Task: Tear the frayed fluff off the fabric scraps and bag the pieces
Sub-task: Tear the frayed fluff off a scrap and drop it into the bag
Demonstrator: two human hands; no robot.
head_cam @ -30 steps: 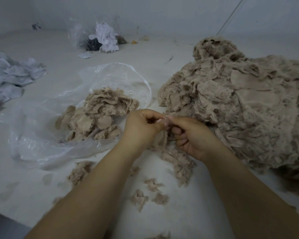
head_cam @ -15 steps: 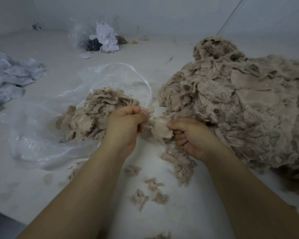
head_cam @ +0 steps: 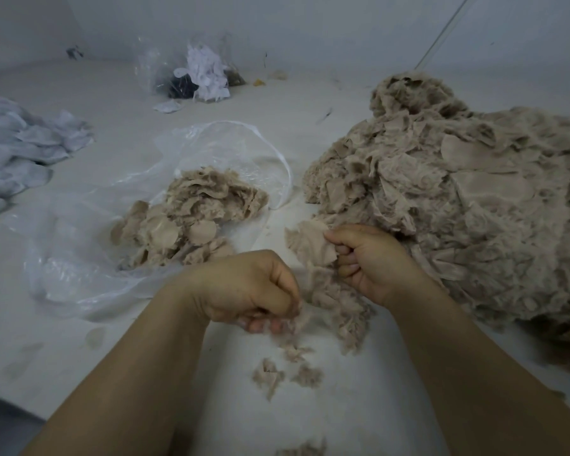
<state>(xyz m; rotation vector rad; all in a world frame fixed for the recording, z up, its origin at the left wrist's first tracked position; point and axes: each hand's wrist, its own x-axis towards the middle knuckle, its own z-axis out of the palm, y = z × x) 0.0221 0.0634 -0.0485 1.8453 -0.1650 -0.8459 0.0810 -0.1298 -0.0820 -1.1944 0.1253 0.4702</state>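
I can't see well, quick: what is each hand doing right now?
Left hand: curled, pinching a wisp of torn fluff.
Right hand: curled, holding a beige fabric scrap.

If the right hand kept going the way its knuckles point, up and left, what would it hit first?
Probably the clear bag with the trimmed pieces, judging from the right hand and its scrap; depth is unclear.

A heap of white cloth (head_cam: 20, 149) lies at the floor's (head_cam: 79, 340) left edge. A clear bag of white and dark scraps (head_cam: 198, 74) sits at the far edge, against the wall (head_cam: 310, 24).
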